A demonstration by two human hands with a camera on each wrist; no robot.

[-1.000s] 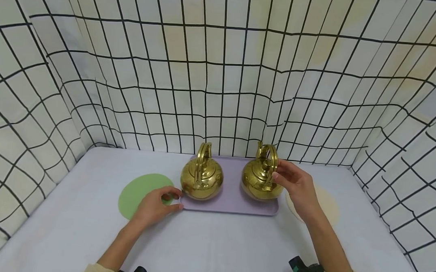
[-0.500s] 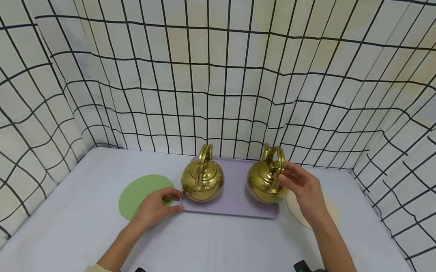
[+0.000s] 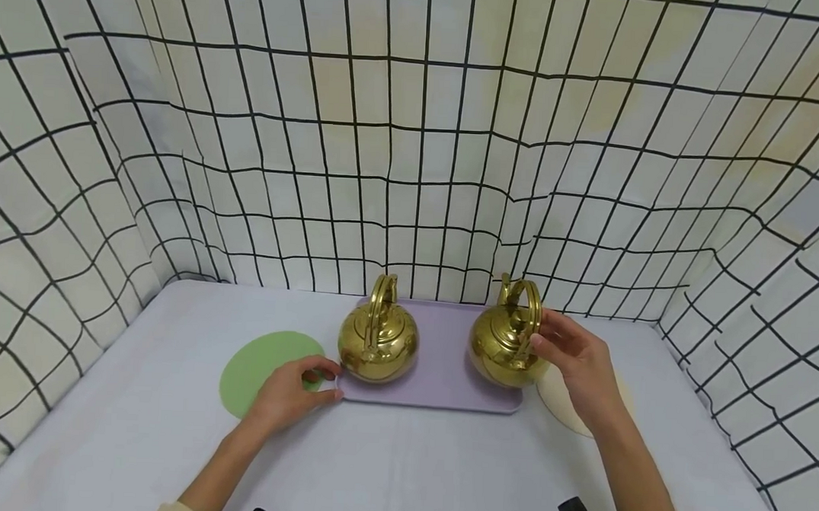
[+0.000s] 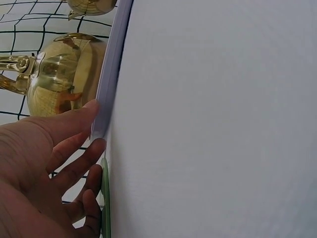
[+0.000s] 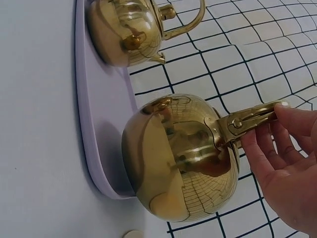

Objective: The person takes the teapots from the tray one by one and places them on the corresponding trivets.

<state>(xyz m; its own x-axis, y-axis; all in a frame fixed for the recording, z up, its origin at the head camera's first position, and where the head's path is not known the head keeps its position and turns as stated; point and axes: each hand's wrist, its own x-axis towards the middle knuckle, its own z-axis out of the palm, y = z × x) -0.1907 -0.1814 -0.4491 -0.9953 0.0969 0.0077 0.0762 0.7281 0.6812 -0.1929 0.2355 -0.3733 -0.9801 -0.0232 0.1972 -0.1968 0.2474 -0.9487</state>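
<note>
Two round brass kettles with arched handles are at a lilac tray [image 3: 438, 379]. My right hand [image 3: 583, 370] grips the handle of the right kettle [image 3: 504, 351], thumb on the near side. In the right wrist view this kettle [image 5: 181, 158] is tilted over the tray's end, with a gap and a shadow between its base and the tray floor. The left kettle [image 3: 378, 346] stands on the tray's left part. My left hand [image 3: 283, 395] holds the tray's near left corner; in the left wrist view, its thumb [image 4: 86, 111] lies against the tray's rim [image 4: 106, 94].
A flat green disc [image 3: 256, 371] lies left of the tray, partly under the left hand. To the right lies a cream disc [image 3: 561, 407], partly hidden by the right hand. A white cloth with a black grid [image 3: 421, 157] rises behind and at both sides.
The right kettle has shifted a little to the right in the right hand's grip, now partly past the tray's right end. The left hand, tray and left kettle have stayed in place.
</note>
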